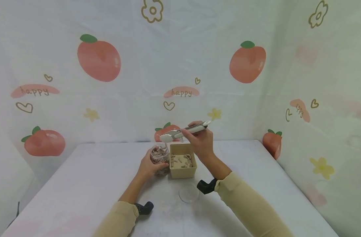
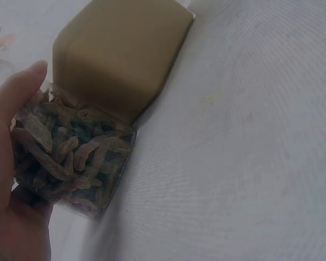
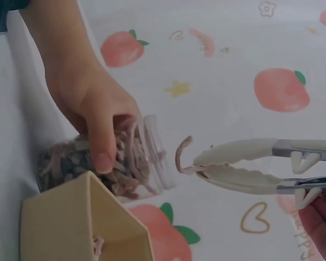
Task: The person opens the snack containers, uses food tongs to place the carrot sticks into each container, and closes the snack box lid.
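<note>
In the head view my left hand grips a clear jar packed with brownish dried strips, its mouth uncovered. The left wrist view shows the strips through the jar wall. My right hand holds white and grey tongs above the jar. Between the tong tips, in the right wrist view, one curled dried strip is pinched, just outside the jar's mouth. Right beside the jar stands a beige square box, with several strips on its floor.
A round clear lid lies on the white tabletop in front of the box. Behind the table hangs a white backdrop printed with peaches. A black wrist mount sits on the right forearm, another on the left.
</note>
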Motion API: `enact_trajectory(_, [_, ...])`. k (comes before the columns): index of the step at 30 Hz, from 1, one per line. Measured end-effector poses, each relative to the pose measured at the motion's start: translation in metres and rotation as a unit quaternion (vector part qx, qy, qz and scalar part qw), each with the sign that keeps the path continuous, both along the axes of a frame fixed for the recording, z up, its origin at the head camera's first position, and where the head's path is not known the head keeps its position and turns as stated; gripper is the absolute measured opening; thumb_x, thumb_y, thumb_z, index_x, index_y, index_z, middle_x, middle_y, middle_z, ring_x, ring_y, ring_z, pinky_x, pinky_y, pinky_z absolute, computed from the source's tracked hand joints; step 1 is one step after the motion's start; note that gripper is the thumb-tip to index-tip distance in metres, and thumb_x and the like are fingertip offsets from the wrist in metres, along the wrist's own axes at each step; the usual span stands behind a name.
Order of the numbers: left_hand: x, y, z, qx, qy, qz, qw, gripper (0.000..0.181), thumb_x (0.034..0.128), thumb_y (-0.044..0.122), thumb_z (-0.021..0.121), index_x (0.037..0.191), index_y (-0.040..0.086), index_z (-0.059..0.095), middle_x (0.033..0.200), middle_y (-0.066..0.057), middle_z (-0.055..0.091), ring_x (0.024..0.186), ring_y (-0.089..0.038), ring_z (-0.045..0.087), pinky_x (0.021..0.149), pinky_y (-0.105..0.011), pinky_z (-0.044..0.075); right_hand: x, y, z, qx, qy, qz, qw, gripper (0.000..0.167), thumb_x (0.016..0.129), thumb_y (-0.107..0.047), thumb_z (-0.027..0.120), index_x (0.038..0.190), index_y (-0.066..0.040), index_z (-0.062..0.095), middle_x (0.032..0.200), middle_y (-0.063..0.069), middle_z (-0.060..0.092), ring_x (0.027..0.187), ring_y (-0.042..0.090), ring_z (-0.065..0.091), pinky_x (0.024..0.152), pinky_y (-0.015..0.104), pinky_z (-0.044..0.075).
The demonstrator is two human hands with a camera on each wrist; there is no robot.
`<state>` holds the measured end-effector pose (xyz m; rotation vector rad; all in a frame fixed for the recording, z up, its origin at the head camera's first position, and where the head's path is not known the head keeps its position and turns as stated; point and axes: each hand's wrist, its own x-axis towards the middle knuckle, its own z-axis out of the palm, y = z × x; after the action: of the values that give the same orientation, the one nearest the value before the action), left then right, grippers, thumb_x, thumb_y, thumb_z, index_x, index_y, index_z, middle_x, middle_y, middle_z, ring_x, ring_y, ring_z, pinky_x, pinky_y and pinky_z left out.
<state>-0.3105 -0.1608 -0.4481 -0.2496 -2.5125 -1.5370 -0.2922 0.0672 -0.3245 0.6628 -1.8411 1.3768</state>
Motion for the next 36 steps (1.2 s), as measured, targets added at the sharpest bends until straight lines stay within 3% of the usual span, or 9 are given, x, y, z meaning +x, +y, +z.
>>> enact_trajectory(4, [0.001, -0.001, 0.000, 0.000, 0.003, -0.001, 1.0000, 0.103, 0.0694, 0.035, 0.089, 0.149, 0.004, 0.031, 0.140, -0.021, 0.047, 0.130, -0.035, 0.042, 0.108, -0.052, 0.031, 0.002, -0.007, -0.003, 0.035, -0.008, -0.007, 0.9993, 0.025, 0.084, -0.020, 0.078, 0.096, -0.005, 0.062, 0.070, 0.001, 0.068, 0.053, 0.009, 0.054, 0.050, 0.027, 0.043])
enact_trajectory(10, [0.002, -0.001, 0.000, 0.004, 0.006, -0.008, 0.9999, 0.102, 0.0707, 0.035, 0.088, 0.149, 0.003, 0.030, 0.138, -0.020, 0.048, 0.127, -0.034, 0.045, 0.105, -0.052, 0.034, 0.007, -0.008, -0.009, 0.082, -0.019, 0.015, 0.9964, 0.027, 0.083, -0.017, 0.079, 0.099, -0.003, 0.063, 0.080, 0.004, 0.071, 0.069, 0.012, 0.068, 0.060, 0.027, 0.054])
enact_trajectory(19, [0.001, -0.001, -0.001, 0.004, 0.020, -0.002, 0.9998, 0.095, 0.0702, 0.033, 0.089, 0.145, 0.006, 0.036, 0.128, -0.016, 0.056, 0.119, -0.032, 0.052, 0.100, -0.049, 0.039, 0.007, -0.007, -0.010, 0.139, 0.022, 0.026, 0.9897, 0.030, 0.079, -0.014, 0.081, 0.100, -0.002, 0.062, 0.081, 0.007, 0.072, 0.066, 0.012, 0.067, 0.056, 0.025, 0.052])
enact_trajectory(29, [0.001, -0.002, -0.001, 0.007, 0.015, -0.007, 0.9998, 0.098, 0.0695, 0.035, 0.089, 0.147, 0.007, 0.034, 0.131, -0.016, 0.054, 0.122, -0.032, 0.049, 0.102, -0.050, 0.038, 0.005, -0.004, -0.010, 0.102, 0.001, 0.056, 0.9932, 0.029, 0.082, -0.011, 0.079, 0.102, 0.000, 0.060, 0.085, 0.007, 0.071, 0.079, 0.017, 0.071, 0.068, 0.024, 0.056])
enact_trajectory(33, [0.002, -0.001, -0.001, 0.010, 0.019, -0.007, 0.9997, 0.098, 0.0693, 0.034, 0.089, 0.146, 0.006, 0.035, 0.130, -0.017, 0.055, 0.121, -0.033, 0.050, 0.102, -0.050, 0.038, 0.004, -0.005, -0.009, 0.081, 0.015, 0.061, 0.9947, 0.027, 0.083, -0.010, 0.078, 0.102, -0.001, 0.060, 0.085, 0.009, 0.071, 0.080, 0.019, 0.071, 0.069, 0.029, 0.057])
enact_trajectory(36, [0.002, -0.001, -0.002, 0.009, 0.019, -0.007, 0.9998, 0.098, 0.0702, 0.034, 0.088, 0.146, 0.005, 0.034, 0.130, -0.018, 0.054, 0.121, -0.033, 0.050, 0.102, -0.051, 0.038, 0.003, -0.007, -0.013, 0.061, 0.003, 0.074, 0.9954, 0.026, 0.084, -0.011, 0.077, 0.102, -0.001, 0.061, 0.086, 0.010, 0.071, 0.080, 0.021, 0.071, 0.069, 0.032, 0.058])
